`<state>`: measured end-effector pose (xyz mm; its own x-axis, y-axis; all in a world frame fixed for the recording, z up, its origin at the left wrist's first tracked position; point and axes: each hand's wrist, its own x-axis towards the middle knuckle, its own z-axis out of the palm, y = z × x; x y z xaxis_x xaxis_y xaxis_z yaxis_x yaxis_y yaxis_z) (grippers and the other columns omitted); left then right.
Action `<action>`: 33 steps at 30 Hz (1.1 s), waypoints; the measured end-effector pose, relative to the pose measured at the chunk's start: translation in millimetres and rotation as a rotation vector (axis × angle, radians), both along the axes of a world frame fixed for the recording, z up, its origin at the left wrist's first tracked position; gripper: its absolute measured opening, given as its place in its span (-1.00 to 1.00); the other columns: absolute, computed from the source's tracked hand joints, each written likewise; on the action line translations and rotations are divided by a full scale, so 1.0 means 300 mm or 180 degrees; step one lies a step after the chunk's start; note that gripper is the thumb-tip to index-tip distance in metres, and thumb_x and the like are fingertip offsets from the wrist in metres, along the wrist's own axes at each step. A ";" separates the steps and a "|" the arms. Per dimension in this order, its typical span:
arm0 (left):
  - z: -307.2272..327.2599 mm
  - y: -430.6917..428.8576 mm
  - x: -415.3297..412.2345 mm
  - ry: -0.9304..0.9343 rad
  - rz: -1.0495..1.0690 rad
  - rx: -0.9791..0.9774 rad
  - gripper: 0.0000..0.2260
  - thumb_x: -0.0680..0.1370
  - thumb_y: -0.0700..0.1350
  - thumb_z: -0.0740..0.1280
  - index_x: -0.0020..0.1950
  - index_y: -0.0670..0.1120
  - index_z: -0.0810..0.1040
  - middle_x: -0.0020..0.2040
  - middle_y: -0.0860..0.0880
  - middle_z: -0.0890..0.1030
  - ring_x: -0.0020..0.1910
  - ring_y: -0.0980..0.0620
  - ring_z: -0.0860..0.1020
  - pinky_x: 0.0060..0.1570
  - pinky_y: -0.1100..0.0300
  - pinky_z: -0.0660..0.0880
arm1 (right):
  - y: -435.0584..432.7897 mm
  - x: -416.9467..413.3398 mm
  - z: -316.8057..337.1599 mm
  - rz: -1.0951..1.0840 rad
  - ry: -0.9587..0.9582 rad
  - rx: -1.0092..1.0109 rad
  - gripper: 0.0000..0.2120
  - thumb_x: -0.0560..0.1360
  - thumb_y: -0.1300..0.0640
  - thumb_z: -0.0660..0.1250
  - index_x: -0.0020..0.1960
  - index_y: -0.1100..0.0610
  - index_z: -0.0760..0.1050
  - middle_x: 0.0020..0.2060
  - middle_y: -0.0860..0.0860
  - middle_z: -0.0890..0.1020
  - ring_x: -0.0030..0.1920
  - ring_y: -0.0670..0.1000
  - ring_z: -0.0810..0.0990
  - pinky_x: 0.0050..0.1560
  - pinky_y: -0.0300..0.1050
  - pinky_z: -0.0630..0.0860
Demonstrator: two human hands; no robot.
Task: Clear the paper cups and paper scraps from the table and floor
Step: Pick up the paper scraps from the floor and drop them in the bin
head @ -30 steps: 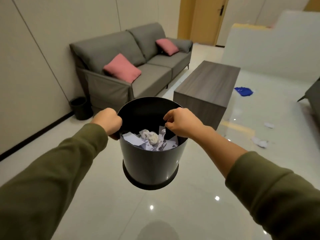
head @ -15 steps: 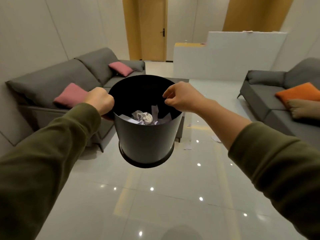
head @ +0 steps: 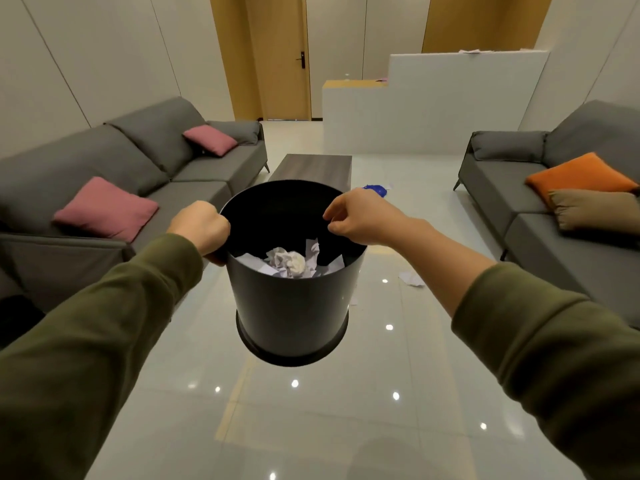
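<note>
hands: your left hand [head: 200,226] and right hand [head: 360,216] grip rim of black round plastic bin [head: 291,306] | risk: rim-only hold, tilt could dump crumpled white paper [head: 287,263]

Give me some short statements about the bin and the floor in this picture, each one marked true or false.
1. The left hand and the right hand both grip the black bin by its rim. True.
2. The bin is empty. False: crumpled paper lies inside it.
3. A white paper scrap lies on the floor, to the right of the bin. True.
4. The bin stands on the floor. False: it is held in the air above it.
</note>
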<state>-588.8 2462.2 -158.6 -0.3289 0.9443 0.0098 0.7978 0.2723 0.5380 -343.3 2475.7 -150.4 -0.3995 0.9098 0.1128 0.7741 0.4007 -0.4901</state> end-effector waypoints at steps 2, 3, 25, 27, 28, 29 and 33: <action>0.004 0.075 0.100 -0.0043 0.0088 0.0088 -0.81 0.47 -0.25 0.24 -0.32 -0.27 0.54 -0.42 -0.15 0.57 -0.42 -0.05 0.55 -0.49 0.18 0.37 | 0.077 0.112 0.010 0.0021 0.0029 0.0077 -0.73 0.51 0.20 0.30 0.20 0.15 0.55 0.10 0.06 0.63 -0.06 -0.05 0.54 -0.02 -0.27 0.44; 0.007 0.110 0.152 -0.0102 0.0151 0.0136 -0.79 0.47 -0.26 0.24 -0.37 -0.24 0.51 -0.49 -0.11 0.54 -0.48 -0.01 0.52 -0.52 0.21 0.32 | 0.115 0.167 0.016 0.0022 0.0053 0.0122 -0.73 0.52 0.20 0.29 0.21 0.15 0.55 0.11 0.06 0.63 -0.04 -0.04 0.55 -0.01 -0.26 0.45; -0.501 1.013 0.648 -0.0485 0.0647 -0.0864 -0.84 0.49 -0.31 0.22 -0.09 -0.37 0.57 -0.14 -0.33 0.62 -0.15 -0.27 0.62 -0.21 -0.04 0.56 | 1.154 0.888 -0.304 -0.0518 0.0709 -0.0375 -0.82 0.48 0.17 0.30 0.05 0.06 0.61 -0.15 -0.13 0.59 -0.16 -0.15 0.55 -0.17 -0.33 0.42; -0.577 1.072 0.671 -0.0544 0.0800 -0.1080 -0.88 0.47 -0.35 0.21 -0.16 -0.31 0.54 -0.26 -0.29 0.61 -0.29 -0.24 0.62 -0.37 0.05 0.54 | 1.250 0.907 -0.402 -0.0581 0.0699 -0.0664 -0.81 0.48 0.16 0.30 0.05 0.07 0.61 -0.15 -0.11 0.60 -0.13 -0.13 0.56 -0.09 -0.29 0.43; -0.614 1.099 0.679 -0.0584 0.0875 -0.1136 -0.89 0.45 -0.36 0.20 -0.14 -0.30 0.53 -0.27 -0.29 0.60 -0.31 -0.23 0.61 -0.35 0.03 0.56 | 1.292 0.919 -0.457 -0.0624 0.0713 -0.0808 -0.81 0.47 0.17 0.31 0.04 0.07 0.62 -0.14 -0.10 0.61 -0.11 -0.11 0.57 -0.05 -0.27 0.42; -0.656 1.121 0.687 -0.0648 0.0950 -0.1208 -0.88 0.45 -0.37 0.20 -0.12 -0.30 0.52 -0.25 -0.30 0.60 -0.30 -0.24 0.61 -0.28 -0.01 0.59 | 1.327 0.935 -0.514 -0.0661 0.0730 -0.0960 -0.82 0.47 0.17 0.31 0.03 0.07 0.62 -0.13 -0.09 0.62 -0.09 -0.10 0.58 -0.03 -0.28 0.43; -0.823 1.173 0.732 -0.0825 0.1314 -0.1438 -0.88 0.50 -0.27 0.21 -0.07 -0.27 0.52 -0.17 -0.29 0.59 -0.21 -0.23 0.60 -0.18 -0.01 0.58 | 1.457 1.024 -0.725 -0.0645 0.0707 -0.1504 -0.87 0.47 0.15 0.33 -0.07 -0.05 0.58 -0.17 -0.11 0.64 -0.13 -0.12 0.61 -0.06 -0.26 0.48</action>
